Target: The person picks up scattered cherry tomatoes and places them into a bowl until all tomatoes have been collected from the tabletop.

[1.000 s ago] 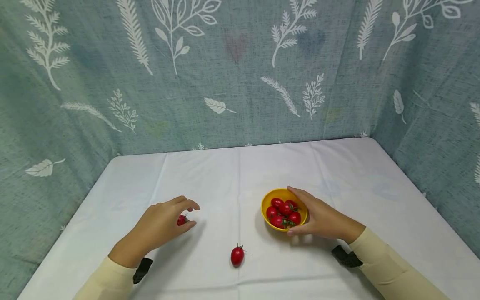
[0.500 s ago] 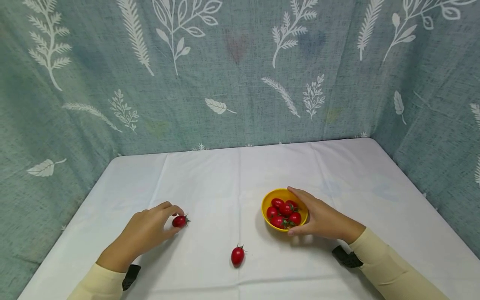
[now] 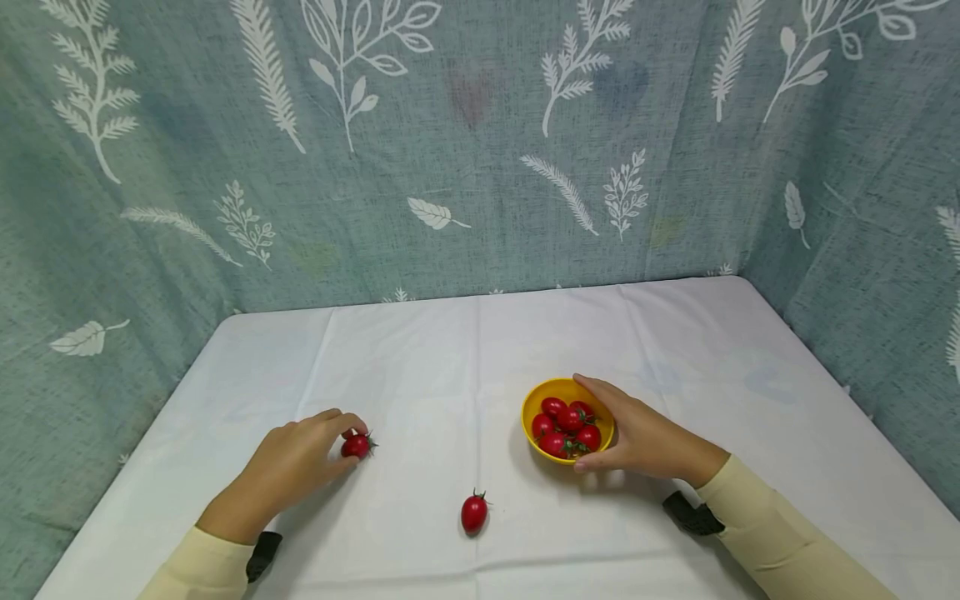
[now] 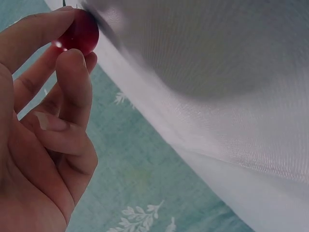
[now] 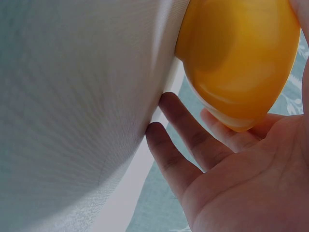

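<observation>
In the head view, my left hand (image 3: 295, 460) pinches a red cherry tomato (image 3: 357, 446) with a green stem between thumb and fingertips, low over the cloth at the left. The left wrist view shows the same cherry tomato (image 4: 83, 33) between thumb and index finger, the other fingers curled below. My right hand (image 3: 648, 433) holds a small yellow bowl (image 3: 528, 427) by its right side, thumb at the near rim and fingers at the far rim. Two fingertips touch the cloth beside the bowl (image 5: 231, 58) in the right wrist view. Several cherry tomatoes (image 3: 570, 418) lie inside it.
Another cherry tomato (image 3: 474, 514) lies on the white tablecloth (image 3: 420, 367), between the hands and nearer the front. Behind and along both sides of the table hangs a green curtain (image 3: 375, 225) with white leaf prints.
My left hand has drawn back a little to the left, and its thumb and fingers have closed on the cherry tomato. The right hand and the bowl stay in place.
</observation>
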A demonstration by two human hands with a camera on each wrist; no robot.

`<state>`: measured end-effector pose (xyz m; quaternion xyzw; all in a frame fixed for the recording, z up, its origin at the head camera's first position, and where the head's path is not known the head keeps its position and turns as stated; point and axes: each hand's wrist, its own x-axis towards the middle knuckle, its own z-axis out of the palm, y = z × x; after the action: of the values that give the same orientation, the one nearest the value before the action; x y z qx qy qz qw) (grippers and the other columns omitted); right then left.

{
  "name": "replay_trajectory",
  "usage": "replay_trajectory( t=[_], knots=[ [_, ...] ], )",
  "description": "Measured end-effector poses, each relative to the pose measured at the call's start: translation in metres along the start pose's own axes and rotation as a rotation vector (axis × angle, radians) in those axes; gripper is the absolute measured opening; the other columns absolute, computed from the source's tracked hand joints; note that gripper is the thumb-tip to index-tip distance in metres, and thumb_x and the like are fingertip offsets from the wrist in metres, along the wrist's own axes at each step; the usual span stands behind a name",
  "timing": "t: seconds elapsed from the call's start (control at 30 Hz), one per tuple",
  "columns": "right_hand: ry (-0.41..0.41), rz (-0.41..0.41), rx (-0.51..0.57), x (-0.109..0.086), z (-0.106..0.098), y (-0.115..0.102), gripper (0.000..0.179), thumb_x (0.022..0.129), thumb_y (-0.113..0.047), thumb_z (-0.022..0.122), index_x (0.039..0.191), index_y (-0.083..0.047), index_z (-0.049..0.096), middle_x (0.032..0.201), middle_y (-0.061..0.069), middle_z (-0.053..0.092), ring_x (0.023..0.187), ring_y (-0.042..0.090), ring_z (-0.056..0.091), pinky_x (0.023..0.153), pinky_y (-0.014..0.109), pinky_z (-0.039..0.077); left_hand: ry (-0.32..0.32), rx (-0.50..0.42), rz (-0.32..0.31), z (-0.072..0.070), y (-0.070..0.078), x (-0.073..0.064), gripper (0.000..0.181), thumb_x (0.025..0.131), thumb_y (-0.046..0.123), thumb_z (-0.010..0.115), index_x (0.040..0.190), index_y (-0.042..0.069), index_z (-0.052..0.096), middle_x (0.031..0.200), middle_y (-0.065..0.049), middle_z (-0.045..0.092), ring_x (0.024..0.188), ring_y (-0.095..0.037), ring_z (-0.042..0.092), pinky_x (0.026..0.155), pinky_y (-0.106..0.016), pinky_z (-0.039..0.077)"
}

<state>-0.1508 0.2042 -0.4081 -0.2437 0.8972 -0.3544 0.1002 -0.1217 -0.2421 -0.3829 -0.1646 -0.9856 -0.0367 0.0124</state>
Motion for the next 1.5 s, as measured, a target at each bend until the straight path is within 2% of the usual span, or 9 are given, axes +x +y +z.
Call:
replay_trajectory(
  t=[0.2,0.33,0.6,0.97,1.23,1.5],
  knots=[
    [0.000,-0.003,-0.001,0.000,0.000,0.000,0.116,0.070,-0.049,0.088,0.158,-0.009,0.023,0.160,0.013,0.033,0.146,0.037,0.035,0.114,0.057,0.035,0.017,0.004,0.008,0.001,0.001,0.001,0.034,0.078,0.025,0.085,0.108,0.026,0.069,0.097,0.010,0.066,0.068,-0.003,0.055,0.058,-0.031,0.046],
    [-0.001,-0.001,0.002,0.000,0.000,0.000,0.116,0.070,-0.049,0.088,0.158,-0.009,0.023,0.160,0.013,0.033,0.146,0.037,0.036,0.114,0.057,0.035,0.063,0.012,0.033,0.001,0.004,0.003,0.033,0.078,0.027,0.085,0.107,0.026,0.069,0.097,0.010,0.067,0.069,-0.003,0.055,0.056,-0.030,0.045],
    [0.001,-0.002,0.010,0.000,0.000,0.000,0.115,0.070,-0.047,0.088,0.158,-0.009,0.024,0.160,0.013,0.034,0.146,0.037,0.036,0.114,0.056,0.035,0.120,0.004,0.062,-0.004,0.019,0.012,0.033,0.079,0.026,0.085,0.107,0.026,0.069,0.095,0.011,0.066,0.064,0.000,0.051,0.055,-0.025,0.042],
    [-0.001,-0.003,0.015,-0.001,0.000,0.000,0.115,0.071,-0.047,0.088,0.158,-0.009,0.024,0.160,0.013,0.034,0.146,0.036,0.036,0.114,0.056,0.035,0.244,-0.002,0.218,-0.007,0.047,0.035,0.030,0.079,0.023,0.083,0.106,0.026,0.069,0.093,0.013,0.065,0.053,0.002,0.039,0.049,-0.018,0.034],
    [-0.003,-0.008,0.009,-0.001,0.000,-0.001,0.114,0.071,-0.046,0.088,0.158,-0.010,0.024,0.160,0.012,0.034,0.146,0.036,0.036,0.114,0.056,0.035,0.254,-0.011,0.284,-0.012,0.071,0.049,0.030,0.079,0.023,0.083,0.107,0.027,0.069,0.092,0.013,0.064,0.048,0.000,0.034,0.048,-0.018,0.032],
    [-0.003,0.004,0.007,0.000,0.000,-0.001,0.115,0.071,-0.047,0.088,0.158,-0.009,0.024,0.159,0.013,0.034,0.146,0.037,0.036,0.114,0.057,0.035,0.189,-0.031,0.337,-0.016,0.104,0.064,0.028,0.083,0.025,0.079,0.109,0.028,0.069,0.099,0.013,0.065,0.051,0.000,0.041,0.050,-0.018,0.035]
  ],
)
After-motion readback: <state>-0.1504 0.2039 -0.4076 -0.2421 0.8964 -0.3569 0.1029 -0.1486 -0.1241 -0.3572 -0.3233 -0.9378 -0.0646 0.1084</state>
